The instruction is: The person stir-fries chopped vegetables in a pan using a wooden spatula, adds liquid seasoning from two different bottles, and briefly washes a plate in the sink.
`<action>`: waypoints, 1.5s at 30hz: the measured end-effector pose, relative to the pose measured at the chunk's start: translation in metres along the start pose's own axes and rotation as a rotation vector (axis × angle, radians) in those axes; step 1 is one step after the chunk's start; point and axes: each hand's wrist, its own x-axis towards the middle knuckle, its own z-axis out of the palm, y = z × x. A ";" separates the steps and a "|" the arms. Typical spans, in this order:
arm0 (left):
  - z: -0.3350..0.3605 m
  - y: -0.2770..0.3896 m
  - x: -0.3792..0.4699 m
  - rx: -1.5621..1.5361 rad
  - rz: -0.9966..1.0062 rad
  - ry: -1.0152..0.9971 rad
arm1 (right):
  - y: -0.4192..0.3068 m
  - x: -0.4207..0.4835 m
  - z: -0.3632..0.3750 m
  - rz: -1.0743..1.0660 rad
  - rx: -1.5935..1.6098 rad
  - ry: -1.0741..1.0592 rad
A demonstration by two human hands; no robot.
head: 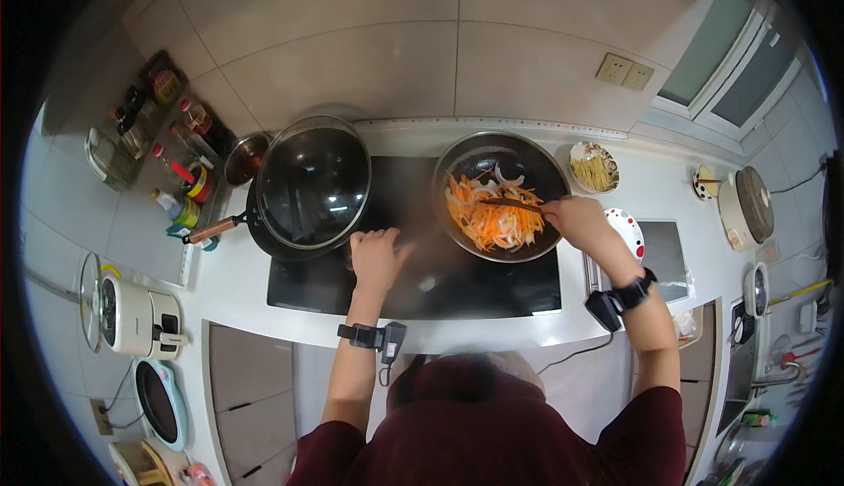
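In my right hand (572, 220) is a dark wooden spatula (511, 204), its blade end in the shredded carrot and sliced onion (494, 222) inside a wok (504, 150). The wok stands on the right side of a black glass cooktop (422, 288). My left hand (378, 258) is over the cooktop's left half, near the lower right rim of a glass lid (314, 183), fingers apart and nothing seen in it. The lid rests on a dark pan with a wooden handle (217, 229).
Right of the wok stand a bowl of yellow strips (593, 166) and a dotted plate (626, 232). A metal bowl (244, 160) and several bottles (204, 123) stand at the left. A cream air fryer (138, 318) is at the lower left, a lidded pot (735, 216) at the right.
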 end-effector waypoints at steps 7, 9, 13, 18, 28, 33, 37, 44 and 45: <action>-0.002 0.004 0.003 0.003 -0.019 -0.028 | -0.009 -0.052 -0.016 -0.007 0.032 -0.144; -0.001 0.006 0.004 -0.006 0.000 -0.010 | -0.012 -0.043 0.020 0.038 0.030 -0.005; -0.002 0.004 0.000 -0.023 -0.040 -0.033 | 0.011 -0.028 0.038 0.185 0.249 0.107; -0.005 0.006 0.003 0.004 -0.031 -0.035 | 0.066 -0.012 0.014 0.368 0.629 0.049; -0.009 0.012 0.000 0.036 -0.036 -0.057 | 0.014 0.074 0.030 0.244 0.741 -0.136; -0.010 0.018 0.002 -0.014 -0.010 -0.027 | 0.013 0.048 0.054 -0.148 0.402 -0.059; -0.003 0.006 0.000 0.003 0.018 0.014 | -0.003 -0.004 -0.002 -0.162 0.125 -0.068; -0.003 0.003 0.000 0.036 -0.008 -0.005 | -0.001 -0.059 -0.053 -0.005 -0.026 -0.263; -0.003 0.005 0.001 0.032 -0.002 -0.008 | -0.003 -0.057 -0.036 -0.023 -0.006 -0.200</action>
